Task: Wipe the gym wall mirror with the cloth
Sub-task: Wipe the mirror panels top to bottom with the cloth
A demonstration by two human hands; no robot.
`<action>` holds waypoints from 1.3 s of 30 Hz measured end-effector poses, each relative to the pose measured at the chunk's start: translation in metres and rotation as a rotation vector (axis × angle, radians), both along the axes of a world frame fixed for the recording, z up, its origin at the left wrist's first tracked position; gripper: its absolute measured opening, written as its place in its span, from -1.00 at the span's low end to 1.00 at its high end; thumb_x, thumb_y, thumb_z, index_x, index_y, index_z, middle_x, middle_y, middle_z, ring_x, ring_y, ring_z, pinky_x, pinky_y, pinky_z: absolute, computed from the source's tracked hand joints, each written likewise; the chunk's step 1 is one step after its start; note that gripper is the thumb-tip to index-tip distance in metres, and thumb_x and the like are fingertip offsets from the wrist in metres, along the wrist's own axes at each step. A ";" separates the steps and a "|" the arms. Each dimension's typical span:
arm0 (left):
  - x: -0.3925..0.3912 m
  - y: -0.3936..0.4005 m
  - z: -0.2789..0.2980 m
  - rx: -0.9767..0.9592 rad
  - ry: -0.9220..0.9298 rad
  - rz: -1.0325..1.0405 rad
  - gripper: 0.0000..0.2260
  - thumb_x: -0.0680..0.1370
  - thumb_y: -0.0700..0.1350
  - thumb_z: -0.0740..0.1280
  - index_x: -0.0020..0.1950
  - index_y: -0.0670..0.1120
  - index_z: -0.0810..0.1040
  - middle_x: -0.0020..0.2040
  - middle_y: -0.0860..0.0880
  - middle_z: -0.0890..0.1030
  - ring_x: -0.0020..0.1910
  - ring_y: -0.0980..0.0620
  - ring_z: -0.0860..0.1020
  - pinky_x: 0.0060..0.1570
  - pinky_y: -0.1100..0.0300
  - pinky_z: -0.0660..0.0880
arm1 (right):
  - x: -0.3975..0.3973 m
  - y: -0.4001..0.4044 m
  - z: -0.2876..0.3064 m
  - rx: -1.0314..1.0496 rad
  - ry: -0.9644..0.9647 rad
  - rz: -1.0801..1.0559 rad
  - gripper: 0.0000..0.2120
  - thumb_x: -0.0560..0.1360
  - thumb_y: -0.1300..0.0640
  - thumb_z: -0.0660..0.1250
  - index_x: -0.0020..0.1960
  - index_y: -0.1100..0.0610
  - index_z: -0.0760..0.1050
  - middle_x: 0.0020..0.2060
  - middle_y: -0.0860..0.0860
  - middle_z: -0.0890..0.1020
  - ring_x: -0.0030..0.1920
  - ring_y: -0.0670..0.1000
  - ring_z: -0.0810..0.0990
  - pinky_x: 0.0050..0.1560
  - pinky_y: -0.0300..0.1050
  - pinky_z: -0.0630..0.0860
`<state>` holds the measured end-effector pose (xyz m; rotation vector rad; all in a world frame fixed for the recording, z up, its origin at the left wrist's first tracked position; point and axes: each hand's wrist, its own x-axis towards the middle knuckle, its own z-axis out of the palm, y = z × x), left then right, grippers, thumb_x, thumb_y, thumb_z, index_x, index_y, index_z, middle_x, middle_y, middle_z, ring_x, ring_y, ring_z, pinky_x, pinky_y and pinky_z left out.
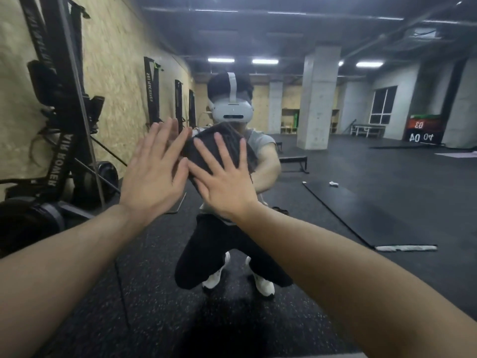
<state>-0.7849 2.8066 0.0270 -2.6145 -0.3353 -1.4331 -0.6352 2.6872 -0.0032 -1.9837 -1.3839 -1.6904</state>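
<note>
Two bare forearms reach in from the bottom corners, at 7 and 5 o'clock, and meet near the middle of the view. Left hand (154, 171) is spread wide, fingers straight and close together, its palm flat toward the mirror (361, 177) at about 10 o'clock from centre. Right hand (227, 179) sits just beside it, thumb edge touching the left hand; its fingers are straight and fanned, pressing flat on the cloth (196, 153). That cloth is dark, folded into a rough pad, and lies against the glass under the right hand, its upper edge showing above the fingertips at 12 o'clock and its left part tucked behind the left hand's fingers. Whether the left hand touches the cloth or only the glass cannot be told.

Beyond the hands, the mirror fills the view and gives back a person crouching in a grey shirt, black trousers and white shoes (263, 285), with a white headset (232, 112). Black speckled floor (154, 319) spreads below. At 9 o'clock, black rowing machines (51, 151) stand upright against a chipboard wall. At 3 o'clock a black mat (361, 215) lies on the floor, with a pale rolled towel (405, 248) at its near edge. Farther off, at 1 o'clock, stands a concrete pillar (318, 99); at 2 o'clock a window (383, 104) and a timer display (423, 131) with reversed digits. Ceiling lights (264, 61) glow at 12 o'clock.
</note>
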 end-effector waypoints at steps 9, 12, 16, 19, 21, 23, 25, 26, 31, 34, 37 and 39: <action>0.020 -0.044 -0.019 0.052 0.123 0.029 -0.42 0.66 0.17 -0.08 0.69 0.09 0.04 0.70 -0.02 -0.05 0.66 0.01 -0.13 0.60 -0.04 -0.18 | 0.058 -0.095 -0.013 -0.020 -0.043 -0.082 -0.54 0.71 -0.17 0.11 0.60 -0.24 0.26 0.62 -0.02 0.26 0.63 0.20 0.14 0.54 0.47 0.02; 0.033 -0.065 -0.033 0.069 0.103 0.029 -0.42 0.65 0.17 -0.08 0.69 0.11 0.04 0.70 0.00 -0.09 0.64 0.10 -0.22 0.57 0.01 -0.29 | 0.092 -0.165 -0.029 0.064 0.115 -0.193 -0.55 0.72 -0.17 -0.01 0.60 -0.24 0.20 0.63 0.02 0.22 0.64 0.24 0.09 0.53 0.50 -0.02; 0.051 -0.090 -0.052 0.074 0.072 -0.007 -0.43 0.65 0.15 -0.05 0.68 0.11 0.07 0.70 0.01 -0.06 0.63 0.12 -0.24 0.58 -0.02 -0.29 | 0.129 -0.241 -0.057 0.194 0.362 -0.300 -0.50 0.71 -0.18 -0.04 0.63 -0.18 0.17 0.66 0.04 0.12 0.65 0.25 -0.01 0.55 0.47 -0.09; 0.062 -0.109 -0.065 0.075 0.072 -0.024 -0.43 0.64 0.14 -0.05 0.68 0.11 0.10 0.69 0.00 -0.03 0.66 0.04 -0.15 0.60 -0.06 -0.24 | 0.146 -0.277 -0.083 0.366 0.579 -0.366 -0.47 0.69 -0.20 -0.09 0.65 -0.23 0.01 0.68 0.01 -0.02 0.66 0.20 -0.14 0.58 0.41 -0.16; 0.068 -0.117 -0.072 0.079 0.100 -0.043 -0.42 0.64 0.15 -0.07 0.68 0.12 0.11 0.70 0.01 -0.05 0.66 0.07 -0.18 0.60 -0.04 -0.26 | 0.151 -0.292 -0.096 0.477 0.719 -0.365 -0.46 0.69 -0.22 -0.11 0.65 -0.26 -0.04 0.68 -0.02 -0.10 0.66 0.16 -0.19 0.58 0.39 -0.17; 0.072 -0.121 -0.079 0.101 0.103 -0.050 -0.43 0.64 0.15 -0.06 0.67 0.12 0.12 0.70 0.01 -0.05 0.65 0.09 -0.22 0.60 0.00 -0.29 | 0.150 -0.295 -0.103 0.571 0.807 -0.339 -0.47 0.70 -0.20 -0.09 0.66 -0.25 -0.05 0.68 -0.03 -0.13 0.66 0.15 -0.20 0.58 0.38 -0.17; 0.073 -0.121 -0.086 0.118 0.086 -0.052 -0.44 0.65 0.14 -0.04 0.67 0.10 0.17 0.70 -0.01 -0.01 0.66 0.06 -0.16 0.60 -0.01 -0.26 | 0.144 -0.286 -0.102 0.655 0.861 -0.309 -0.48 0.72 -0.15 -0.07 0.67 -0.23 -0.07 0.68 -0.01 -0.15 0.66 0.16 -0.22 0.58 0.39 -0.20; 0.073 -0.119 -0.088 0.122 0.083 -0.048 -0.44 0.65 0.14 -0.03 0.66 0.09 0.18 0.69 -0.02 0.00 0.66 0.03 -0.14 0.61 -0.04 -0.24 | 0.141 -0.277 -0.100 0.696 0.880 -0.296 -0.47 0.73 -0.13 -0.07 0.67 -0.21 -0.10 0.68 0.00 -0.17 0.65 0.18 -0.24 0.57 0.41 -0.22; 0.064 -0.101 -0.095 0.082 0.058 -0.021 -0.44 0.65 0.14 -0.02 0.67 0.11 0.13 0.70 -0.02 -0.02 0.66 0.03 -0.14 0.60 -0.02 -0.27 | 0.112 -0.216 -0.088 0.637 0.776 -0.246 -0.44 0.68 -0.17 -0.15 0.65 -0.24 -0.19 0.67 0.03 -0.20 0.64 0.24 -0.26 0.52 0.49 -0.29; 0.054 -0.089 -0.097 0.101 0.047 -0.021 -0.43 0.65 0.13 -0.03 0.67 0.08 0.14 0.69 -0.03 0.02 0.66 0.04 -0.13 0.59 0.04 -0.30 | 0.087 -0.167 -0.078 0.425 0.550 -0.209 -0.47 0.70 -0.16 -0.12 0.64 -0.26 -0.16 0.65 -0.01 -0.22 0.64 0.25 -0.25 0.49 0.53 -0.30; 0.050 -0.082 -0.097 0.108 0.040 -0.014 -0.43 0.65 0.13 -0.03 0.67 0.08 0.13 0.70 -0.03 0.01 0.64 0.10 -0.19 0.60 0.01 -0.28 | 0.072 -0.133 -0.058 0.221 0.348 -0.166 -0.49 0.70 -0.17 -0.10 0.64 -0.27 -0.03 0.66 -0.03 -0.12 0.65 0.24 -0.19 0.49 0.52 -0.31; 0.052 -0.084 -0.091 0.128 0.036 -0.012 -0.44 0.65 0.12 -0.01 0.68 0.08 0.14 0.70 -0.03 -0.01 0.64 0.10 -0.20 0.60 0.00 -0.29 | 0.074 -0.134 -0.042 0.153 0.238 -0.161 -0.50 0.70 -0.17 -0.03 0.63 -0.26 0.08 0.67 0.00 0.05 0.65 0.27 -0.08 0.51 0.53 -0.24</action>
